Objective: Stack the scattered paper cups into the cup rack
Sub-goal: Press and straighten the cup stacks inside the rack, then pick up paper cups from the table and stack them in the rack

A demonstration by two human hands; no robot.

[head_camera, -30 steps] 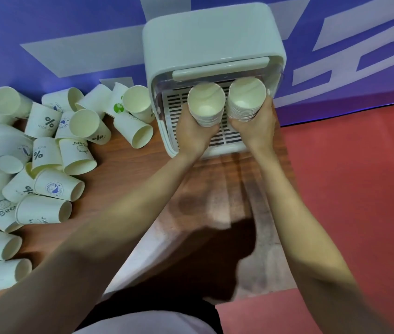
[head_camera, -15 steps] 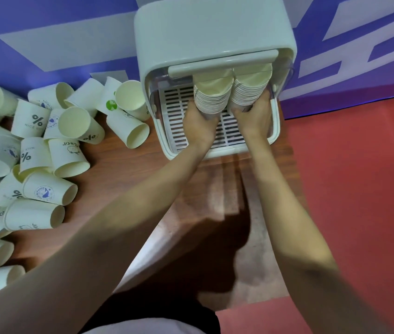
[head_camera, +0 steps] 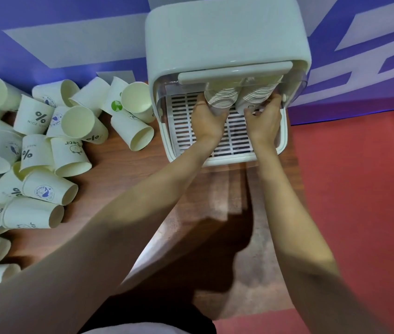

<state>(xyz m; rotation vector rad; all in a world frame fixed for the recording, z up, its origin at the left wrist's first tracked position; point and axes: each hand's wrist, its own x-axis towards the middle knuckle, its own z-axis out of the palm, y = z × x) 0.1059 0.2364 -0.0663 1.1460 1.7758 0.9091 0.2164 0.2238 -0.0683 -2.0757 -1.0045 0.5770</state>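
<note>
Two hands, left (head_camera: 205, 121) and right (head_camera: 264, 124), each gripping one cup stack (head_camera: 220, 98) inside rack (head_camera: 227, 37).

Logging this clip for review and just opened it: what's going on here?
A person is loading two nested stacks of paper cups into a white cup rack on a wooden table. The left hand grips the left stack, the right hand grips the right stack, side by side over the slotted tray, tops under the raised lid. Many loose cups lie scattered to the left.
</note>
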